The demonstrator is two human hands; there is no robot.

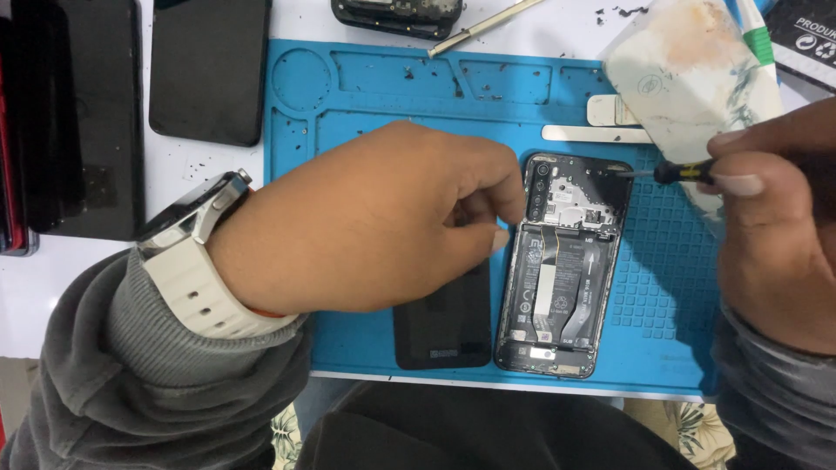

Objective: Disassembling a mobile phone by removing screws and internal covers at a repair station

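An opened smartphone (562,270) lies back-up on a blue repair mat (374,96), its battery, flex cables and circuit board exposed. My left hand (374,218), with a white-strapped watch on the wrist, pinches the phone's upper left edge. My right hand (775,218) holds a small screwdriver (675,172) with a black and yellow grip. Its tip touches the phone's top right corner. A dark flat panel (444,335) lies beside the phone, partly under my left hand.
Dark phones or panels (209,65) lie on the white table at left. A marbled white phone cover (688,78) rests at upper right. Two white plastic strips (596,133) lie on the mat. Tweezers (483,26) and another dark part (396,16) lie at the top.
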